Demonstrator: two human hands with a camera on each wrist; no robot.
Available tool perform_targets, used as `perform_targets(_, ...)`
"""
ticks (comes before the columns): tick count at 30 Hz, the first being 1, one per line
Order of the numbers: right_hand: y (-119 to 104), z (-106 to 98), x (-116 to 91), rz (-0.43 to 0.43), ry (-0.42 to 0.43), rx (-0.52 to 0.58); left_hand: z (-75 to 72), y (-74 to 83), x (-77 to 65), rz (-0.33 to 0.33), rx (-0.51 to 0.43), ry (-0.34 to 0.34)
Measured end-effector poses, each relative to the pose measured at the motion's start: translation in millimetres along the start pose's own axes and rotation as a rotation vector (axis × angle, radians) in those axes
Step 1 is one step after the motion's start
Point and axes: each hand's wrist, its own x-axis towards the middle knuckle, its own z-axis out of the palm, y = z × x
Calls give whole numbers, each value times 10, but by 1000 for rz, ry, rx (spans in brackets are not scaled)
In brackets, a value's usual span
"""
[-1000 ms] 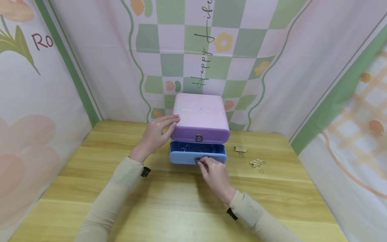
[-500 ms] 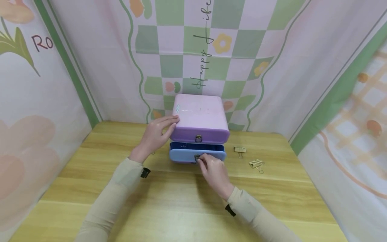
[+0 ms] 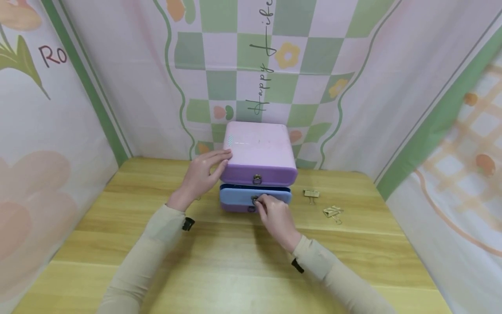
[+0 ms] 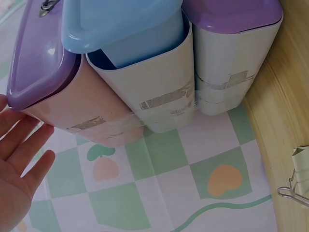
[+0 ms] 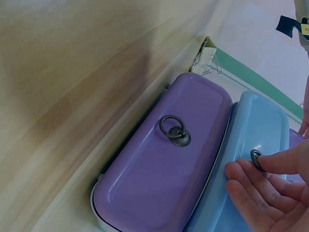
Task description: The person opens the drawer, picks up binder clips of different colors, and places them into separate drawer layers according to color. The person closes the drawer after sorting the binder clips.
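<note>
A small stacked drawer unit [image 3: 259, 146] stands at the back of the table, with a pale pink top, purple upper front, blue middle drawer [image 3: 237, 196] and purple bottom drawer [image 5: 159, 164]. The blue drawer juts out slightly, leaving a narrow dark gap at its top. My right hand [image 3: 279, 220] pinches its dark metal ring pull [image 5: 255, 158] between thumb and fingers. My left hand [image 3: 199, 176] rests its fingertips on the left front edge of the top box, fingers fairly straight in the left wrist view. The drawer's contents are hidden.
Two gold binder clips lie right of the unit, one nearer the back [image 3: 311, 194] and one in front [image 3: 333, 212]. Another binder clip [image 4: 301, 169] shows left of the unit. A patterned cloth [image 3: 251, 65] hangs right behind.
My right hand has pushed the blue drawer inward, so its opening has narrowed, the clips inside have gone from sight and the bottom purple front shows. My left hand has stayed put.
</note>
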Motion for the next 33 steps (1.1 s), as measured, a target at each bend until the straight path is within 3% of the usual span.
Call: perform_targets(33, 53, 67, 159, -10, 8, -42, 10, -20, 2, 27, -7, 15)
